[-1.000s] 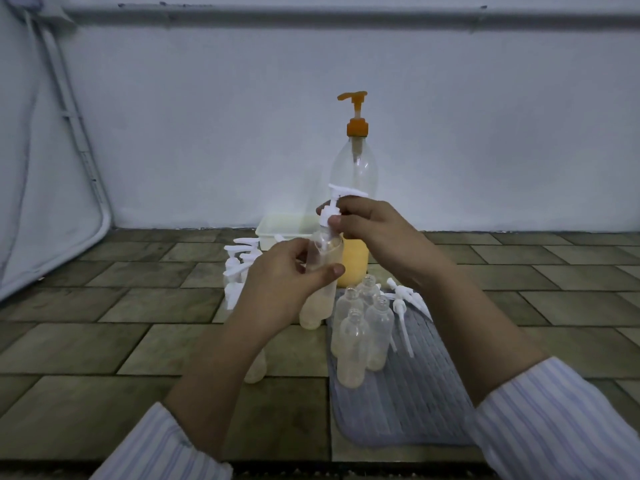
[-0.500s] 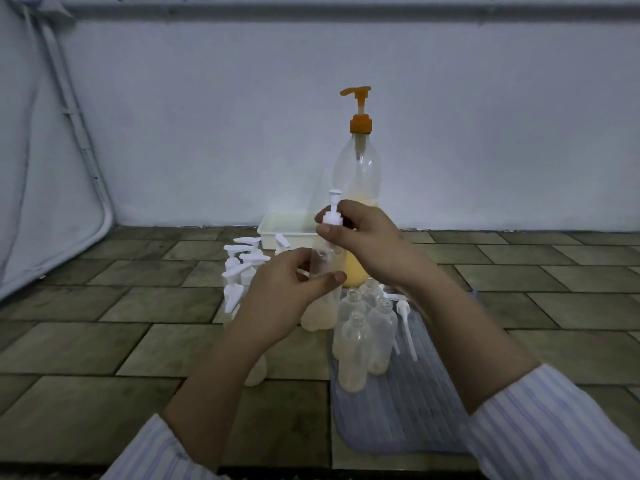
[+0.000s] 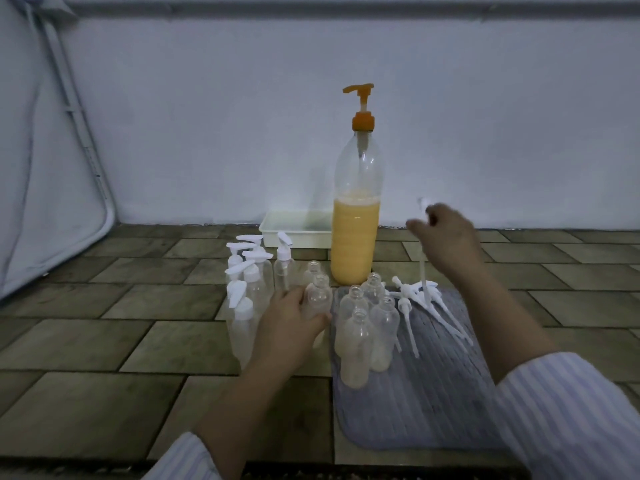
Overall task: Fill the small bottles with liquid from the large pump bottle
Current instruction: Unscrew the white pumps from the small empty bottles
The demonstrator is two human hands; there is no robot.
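The large clear pump bottle (image 3: pixel 356 237), orange pump on top, stands half full of yellow-orange liquid at the mat's far edge. My left hand (image 3: pixel 289 325) grips an uncapped small clear bottle (image 3: pixel 318 296) standing on the floor beside the mat. My right hand (image 3: pixel 446 233) is raised to the right of the large bottle and pinches a white pump cap (image 3: pixel 423 271), whose thin tube hangs down under the hand. Several open small bottles (image 3: pixel 360 337) with a little pale liquid stand on the grey mat (image 3: pixel 415 403).
Several small bottles with white pumps fitted (image 3: pixel 247 282) cluster left of my left hand. Loose white pump caps (image 3: pixel 420 299) lie on the mat's far right. A white tray (image 3: pixel 294 228) sits against the wall behind. A folded frame leans at far left.
My right hand has pulled the white pump out of the small bottle and swung it up to the right. My left hand has lowered that bottle, now uncapped, to the floor.
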